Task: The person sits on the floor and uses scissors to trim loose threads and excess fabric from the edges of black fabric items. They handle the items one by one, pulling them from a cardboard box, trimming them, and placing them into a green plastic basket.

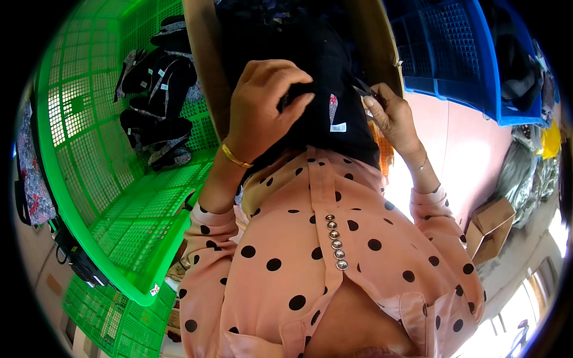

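A black cloth piece (322,62) lies across my lap, with a small white label (338,127) and a strip of floral print on its front. My left hand (265,104) hovers over its left part, fingers curled and the thumb apart from the fingertips; nothing shows between them. On the right, my right hand (394,119) is closed round small dark scissors (364,90), whose pointed blades lie close to the cloth's right edge. The hand hides most of their handle.
An open cardboard box (388,42) with dark items inside stands in front of me. To the left is a green plastic crate (77,179) holding several black-and-floral pieces (161,83). Blue crates (453,53) stand at the far right, above clear plastic bags (519,170) and a small carton (492,227).
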{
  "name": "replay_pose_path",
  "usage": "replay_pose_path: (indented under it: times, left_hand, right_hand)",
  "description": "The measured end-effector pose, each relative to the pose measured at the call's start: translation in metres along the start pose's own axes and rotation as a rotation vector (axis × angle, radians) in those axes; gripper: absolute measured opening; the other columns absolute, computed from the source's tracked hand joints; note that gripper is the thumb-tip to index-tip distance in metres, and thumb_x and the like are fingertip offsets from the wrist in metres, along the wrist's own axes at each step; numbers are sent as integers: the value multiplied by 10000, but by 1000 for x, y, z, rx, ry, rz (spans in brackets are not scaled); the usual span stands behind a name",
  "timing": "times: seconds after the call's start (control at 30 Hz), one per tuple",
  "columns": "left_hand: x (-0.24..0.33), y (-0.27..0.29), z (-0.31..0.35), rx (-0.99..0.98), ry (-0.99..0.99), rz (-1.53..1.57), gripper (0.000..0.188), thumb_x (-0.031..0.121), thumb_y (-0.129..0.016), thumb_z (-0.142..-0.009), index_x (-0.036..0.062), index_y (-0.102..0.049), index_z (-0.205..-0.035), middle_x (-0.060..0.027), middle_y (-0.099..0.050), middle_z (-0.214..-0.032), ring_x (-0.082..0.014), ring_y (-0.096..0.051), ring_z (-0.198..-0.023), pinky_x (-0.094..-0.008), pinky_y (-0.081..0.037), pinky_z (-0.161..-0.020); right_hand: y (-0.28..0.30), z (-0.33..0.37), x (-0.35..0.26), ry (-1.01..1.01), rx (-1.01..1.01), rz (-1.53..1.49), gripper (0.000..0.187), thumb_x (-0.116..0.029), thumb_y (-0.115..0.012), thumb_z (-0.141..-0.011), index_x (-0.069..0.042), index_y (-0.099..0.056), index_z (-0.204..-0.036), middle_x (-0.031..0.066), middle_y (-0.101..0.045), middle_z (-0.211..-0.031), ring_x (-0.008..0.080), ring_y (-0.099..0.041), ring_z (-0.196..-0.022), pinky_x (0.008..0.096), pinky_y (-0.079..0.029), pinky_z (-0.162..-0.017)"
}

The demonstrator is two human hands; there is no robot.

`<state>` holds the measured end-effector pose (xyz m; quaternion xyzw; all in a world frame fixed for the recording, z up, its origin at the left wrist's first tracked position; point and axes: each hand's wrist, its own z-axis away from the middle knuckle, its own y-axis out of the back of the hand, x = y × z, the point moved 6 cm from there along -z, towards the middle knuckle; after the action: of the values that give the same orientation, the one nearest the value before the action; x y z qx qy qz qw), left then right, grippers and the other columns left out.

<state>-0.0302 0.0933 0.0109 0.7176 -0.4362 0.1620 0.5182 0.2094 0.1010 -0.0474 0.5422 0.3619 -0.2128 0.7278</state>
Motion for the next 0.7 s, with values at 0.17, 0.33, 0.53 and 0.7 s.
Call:
replay_pose_path:
  times: [0.17,0.33,0.53,0.7]
  left_hand:
    - [16,-29,-13,-12,-167,-194,194,184,-772,-676,165,-675,-844,49,-580,-852,-179,-534,-863,-291,-446,-780]
    - [1,-53,-18,-83,-265,-302,121,162,-749,-733,131,-677,-825,46,-604,-858,-171,-545,-840,-313,-448,-731]
    - [-15,-53,-31,-173,-165,-133,94,152,-749,-743,124,-659,-742,31,-618,-739,-174,-562,-753,-299,-457,-714]
    - [-32,-50,-32,-274,131,141,115,146,-742,-797,55,-673,-808,-14,-643,-752,-167,-559,-724,-281,-463,-695]
  right_hand:
    - [2,4,-10,116,59,149,321,-356,-644,-912,-37,-617,-942,92,-596,-596,248,-589,-497,319,-441,-473]
    - [2,5,-7,68,35,214,347,-370,-624,-922,-24,-601,-915,92,-589,-611,191,-593,-513,271,-442,-494]
    - [0,0,-14,225,93,254,377,-431,-625,-896,-57,-589,-877,115,-594,-599,287,-605,-520,337,-457,-473]
    - [-5,-11,-24,300,91,307,380,-433,-634,-884,-60,-579,-842,111,-586,-583,282,-599,-518,342,-455,-473]
